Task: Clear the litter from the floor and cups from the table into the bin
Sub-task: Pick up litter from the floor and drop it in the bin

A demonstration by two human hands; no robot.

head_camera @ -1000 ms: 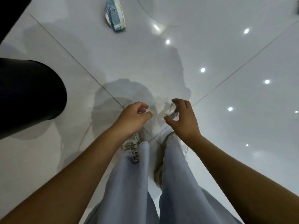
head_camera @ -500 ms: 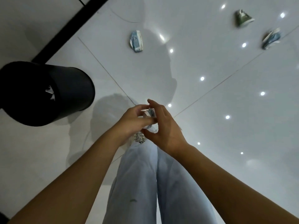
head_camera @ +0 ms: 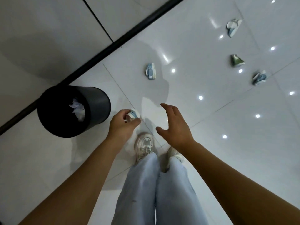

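- The person stands on a shiny white floor [head_camera: 211, 111] and looks down at both hands.
- The left hand [head_camera: 121, 125] has its fingers curled round a small crushed paper cup [head_camera: 133, 113], white with blue on it.
- That cup is up in the air, just to the right of the black bin [head_camera: 97, 101], not over its mouth.
- The right hand [head_camera: 175, 129] holds nothing. Its fingers are spread wide and loose, and it hangs in the air near the left hand without touching it.
- The bin is round and stands on the floor by a black strip [head_camera: 113, 44] along the bottom of the wall.
- Some crumpled white paper [head_camera: 78, 108] lies inside the bin.
- More litter lies on the floor, farther out.
- A squashed blue and white cup [head_camera: 150, 70] lies nearest, beyond the hands.
- A squashed green cup [head_camera: 237, 60] lies off to the right.
- Another blue squashed cup [head_camera: 259, 77] lies just past the green one.
- A torn blue and white cup [head_camera: 233, 27] lies farthest away, near the top.
- Below the hands are two pale sneakers [head_camera: 145, 145] and light blue jeans [head_camera: 146, 192].
- Little round lights shine back from the floor tiles.
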